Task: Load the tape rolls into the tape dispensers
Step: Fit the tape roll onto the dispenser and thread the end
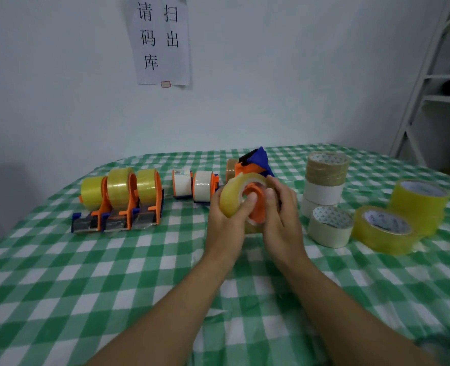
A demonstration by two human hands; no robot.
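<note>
At mid-table, the left hand (224, 225) is gripping the roll (230, 200) with curled fingers, its open core facing right, onto the dispenser (255, 167) that the right hand (279, 220) is clasping.

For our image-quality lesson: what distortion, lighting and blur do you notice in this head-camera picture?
Head view: wide-angle bowing curves the table edge and slants the shelf frame; lighting is dim and bluish, shadows soft; the left hand, right hand, tape roll and dispenser look slightly soft; the wall sign is legible.
</note>
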